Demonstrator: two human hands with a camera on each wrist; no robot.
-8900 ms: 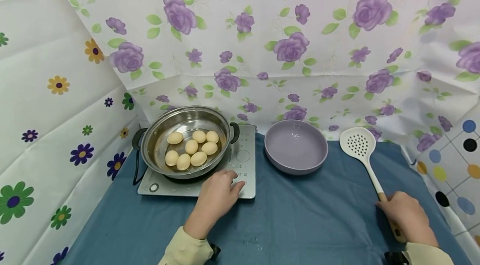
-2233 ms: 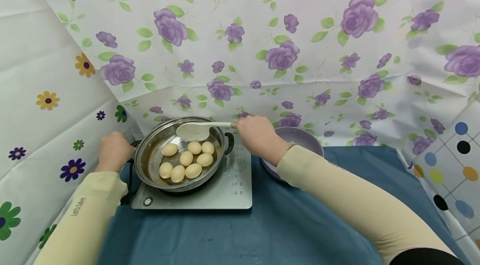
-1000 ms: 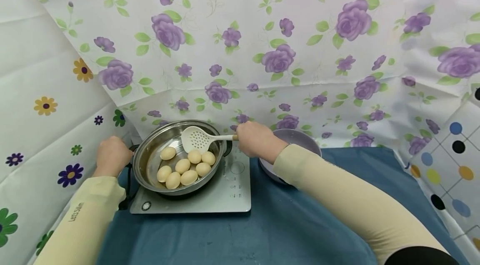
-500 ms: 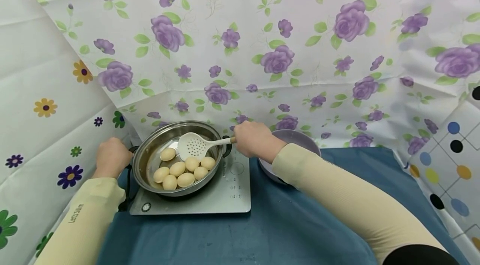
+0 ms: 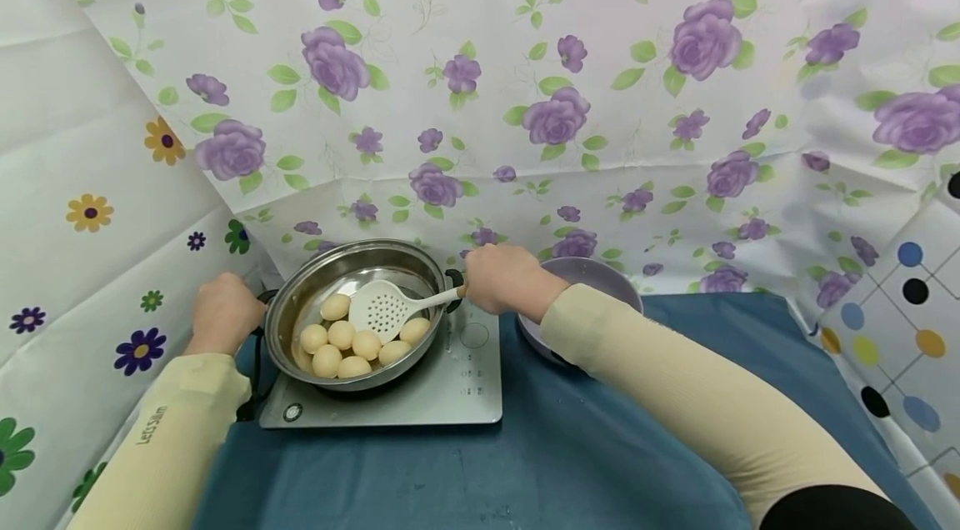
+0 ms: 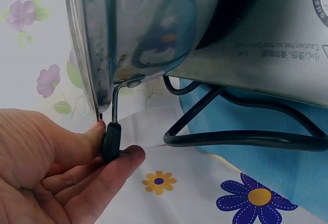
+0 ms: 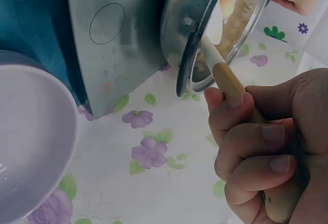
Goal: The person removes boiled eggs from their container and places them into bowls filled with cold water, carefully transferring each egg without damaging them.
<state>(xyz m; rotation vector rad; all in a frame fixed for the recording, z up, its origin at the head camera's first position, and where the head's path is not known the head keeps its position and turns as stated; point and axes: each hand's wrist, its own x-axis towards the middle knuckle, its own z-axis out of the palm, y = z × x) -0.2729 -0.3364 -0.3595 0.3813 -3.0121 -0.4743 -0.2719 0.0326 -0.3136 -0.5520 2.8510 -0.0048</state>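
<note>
In steel pan [image 5: 375,257] on cooker [image 5: 474,401], pale eggs [image 5: 354,367] lie mostly toward near side, slotted spoon [image 5: 378,309] among them. Right hand [image 5: 498,278] grips spoon's wooden handle [image 7: 229,80]; left hand [image 5: 227,313] pinches pan's black handle [image 6: 111,143]. Step looks like stirring or scooping; next move likely calls for spoon edge low beneath eggs, though contact there is hard to see. Versus half second ago, spoon head sits nearer front, eggs rearranged.

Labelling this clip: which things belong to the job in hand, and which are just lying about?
In the job:
skimmer, gripped by the right hand
pot, its handle held by the left hand
eggs, in the pot
hob, under it

Lying about:
bowl, untouched, though possibly for later
cloth
flowered sheets
</note>
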